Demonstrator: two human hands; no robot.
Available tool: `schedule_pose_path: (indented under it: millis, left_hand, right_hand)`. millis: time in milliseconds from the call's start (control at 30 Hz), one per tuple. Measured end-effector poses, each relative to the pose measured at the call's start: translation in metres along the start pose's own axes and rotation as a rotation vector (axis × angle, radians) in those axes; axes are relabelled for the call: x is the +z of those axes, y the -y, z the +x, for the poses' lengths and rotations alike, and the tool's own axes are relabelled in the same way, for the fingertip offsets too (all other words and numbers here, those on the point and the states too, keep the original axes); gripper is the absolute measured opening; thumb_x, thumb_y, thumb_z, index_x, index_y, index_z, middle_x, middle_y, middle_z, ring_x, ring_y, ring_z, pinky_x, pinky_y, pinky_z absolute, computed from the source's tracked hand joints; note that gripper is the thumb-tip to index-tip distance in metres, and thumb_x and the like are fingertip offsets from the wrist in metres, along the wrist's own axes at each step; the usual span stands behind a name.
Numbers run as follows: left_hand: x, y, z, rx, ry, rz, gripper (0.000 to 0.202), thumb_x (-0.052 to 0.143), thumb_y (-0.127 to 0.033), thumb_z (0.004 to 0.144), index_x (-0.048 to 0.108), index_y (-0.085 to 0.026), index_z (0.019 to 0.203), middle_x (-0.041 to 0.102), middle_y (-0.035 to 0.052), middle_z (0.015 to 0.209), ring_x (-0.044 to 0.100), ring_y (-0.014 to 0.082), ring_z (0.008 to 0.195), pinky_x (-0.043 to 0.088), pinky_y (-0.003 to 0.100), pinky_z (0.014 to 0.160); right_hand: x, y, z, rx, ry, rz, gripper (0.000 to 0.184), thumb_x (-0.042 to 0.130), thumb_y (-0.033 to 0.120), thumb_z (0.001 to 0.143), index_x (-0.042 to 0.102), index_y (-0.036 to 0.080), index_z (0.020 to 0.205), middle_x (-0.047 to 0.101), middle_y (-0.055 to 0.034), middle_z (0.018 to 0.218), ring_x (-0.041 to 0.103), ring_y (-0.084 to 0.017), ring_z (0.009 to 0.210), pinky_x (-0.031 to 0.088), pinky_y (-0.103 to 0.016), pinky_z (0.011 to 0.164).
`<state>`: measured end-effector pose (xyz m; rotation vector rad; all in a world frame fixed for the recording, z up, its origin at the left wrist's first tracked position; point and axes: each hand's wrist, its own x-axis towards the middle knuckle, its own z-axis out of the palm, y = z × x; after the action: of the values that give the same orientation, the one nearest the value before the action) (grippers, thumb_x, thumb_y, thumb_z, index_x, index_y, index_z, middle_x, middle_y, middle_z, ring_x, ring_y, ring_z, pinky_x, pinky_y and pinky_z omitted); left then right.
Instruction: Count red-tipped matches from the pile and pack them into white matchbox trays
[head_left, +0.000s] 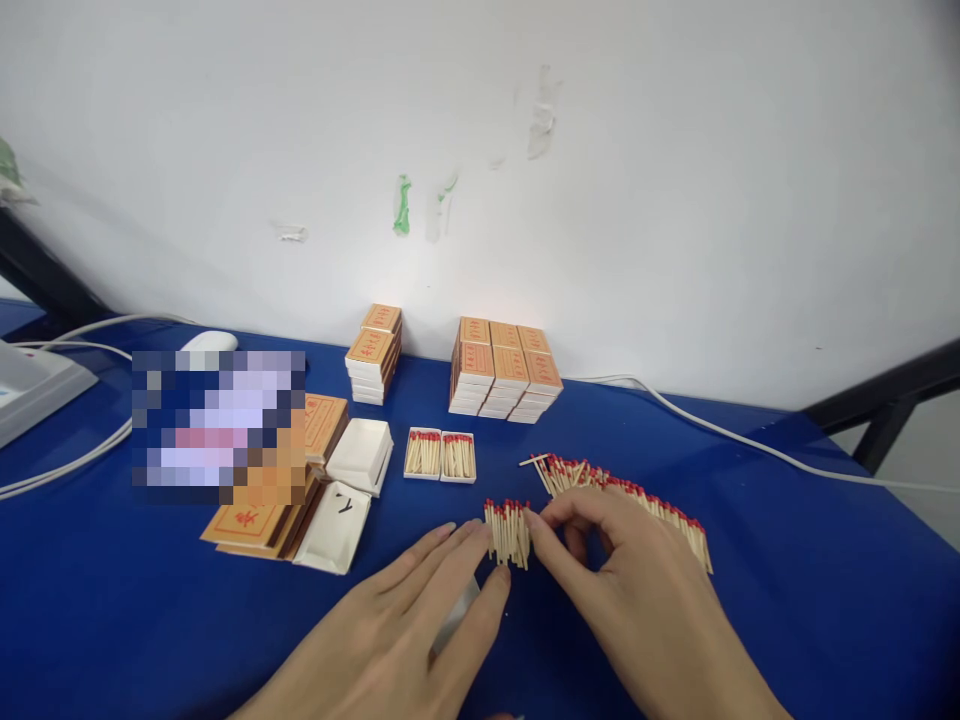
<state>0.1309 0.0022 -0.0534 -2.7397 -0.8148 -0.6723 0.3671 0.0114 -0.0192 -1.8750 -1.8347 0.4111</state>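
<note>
A small bunch of red-headed matches [508, 532] lies on the blue table between my two hands. My left hand [405, 610] is stretched out flat, its fingertips touching the bunch's left side and its thumb at the lower end. Under that hand a whitish object [457, 615] shows in part; its kind is hidden. My right hand [637, 570] has thumb and forefinger pinched at the bunch's right edge, and what is between them cannot be made out. Behind it spreads a long row of loose matches [675, 515]. Two open matchbox trays [440, 478] filled with matches sit beyond the bunch.
Stacks of closed matchboxes [506, 365] and a smaller stack [373, 355] stand by the wall. Orange matchbox sleeves [251, 520] and white empty trays [334, 530] lie left, beside a blurred-out patch. A white mouse [211, 343] and white cables [712, 452] lie further back.
</note>
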Motion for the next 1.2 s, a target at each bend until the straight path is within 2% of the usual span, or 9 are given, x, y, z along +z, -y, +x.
schedule_pose_path:
  millis: [200,467,700,867,933,1067,1200]
  left_hand:
    - [0.006,-0.003,-0.005,-0.020,-0.065,-0.007,0.054,0.036,-0.045,0.117,0.064,-0.011,0.147,0.068,0.0187,0.151,0.067,0.0301,0.141,0.056,0.040,0.119]
    - [0.005,-0.001,-0.003,-0.013,-0.052,0.001,0.055,0.042,-0.049,0.115,0.064,-0.010,0.147,0.069,0.0188,0.150,0.067,0.0295,0.141,0.055,0.040,0.120]
    - [-0.004,-0.001,-0.002,-0.018,0.000,-0.008,0.054,0.043,-0.049,0.116,0.064,-0.011,0.148,0.069,0.0174,0.150,0.068,0.0282,0.140,0.056,0.038,0.120]
    - [0.004,-0.002,-0.004,-0.018,-0.063,-0.020,0.057,0.049,-0.051,0.113,0.063,-0.010,0.149,0.067,0.0191,0.152,0.064,0.0301,0.144,0.054,0.040,0.122]
    - [0.005,-0.002,-0.004,-0.014,-0.070,-0.013,0.056,0.045,-0.050,0.114,0.064,-0.010,0.148,0.069,0.0189,0.150,0.065,0.0295,0.143,0.055,0.040,0.121]
    - [-0.001,-0.001,-0.001,-0.013,-0.016,0.004,0.053,0.037,-0.046,0.118,0.067,-0.012,0.144,0.072,0.0164,0.147,0.070,0.0272,0.138,0.057,0.038,0.118]
    - [-0.007,0.000,0.004,-0.013,-0.012,-0.004,0.052,0.038,-0.045,0.117,0.067,-0.011,0.143,0.072,0.0169,0.147,0.070,0.0280,0.137,0.057,0.039,0.118]
  right_hand:
    - [-0.012,-0.011,0.005,-0.074,-0.224,-0.259,0.029,0.060,0.051,0.100,0.074,0.031,0.083,0.065,0.0000,0.067,0.064,-0.024,0.064,0.037,-0.030,0.048]
    - [0.000,-0.012,0.000,-0.218,-0.292,-0.466,0.022,0.059,0.039,0.101,0.066,0.027,0.085,0.065,-0.0041,0.075,0.064,-0.027,0.078,0.036,-0.031,0.050]
    - [-0.004,-0.017,0.002,-0.373,-0.232,-0.536,0.016,0.053,0.021,0.102,0.068,0.025,0.104,0.067,-0.0067,0.089,0.060,-0.027,0.087,0.042,-0.033,0.054]
    - [-0.003,-0.024,0.004,-0.414,-0.172,-0.568,0.020,0.050,0.015,0.103,0.067,0.025,0.103,0.064,-0.0077,0.092,0.058,-0.027,0.087,0.041,-0.033,0.054]
    - [-0.003,-0.026,0.003,-0.415,-0.163,-0.588,0.019,0.050,0.016,0.104,0.067,0.025,0.103,0.064,-0.0079,0.093,0.057,-0.027,0.087,0.040,-0.033,0.053]
    - [-0.004,-0.024,0.003,-0.408,-0.155,-0.593,0.018,0.051,0.020,0.107,0.068,0.025,0.103,0.065,-0.0083,0.096,0.058,-0.027,0.089,0.037,-0.033,0.050]
    - [-0.010,-0.019,0.007,-0.362,-0.243,-0.456,0.024,0.049,0.032,0.112,0.071,0.026,0.103,0.069,-0.0095,0.102,0.062,-0.028,0.094,0.046,-0.034,0.057]
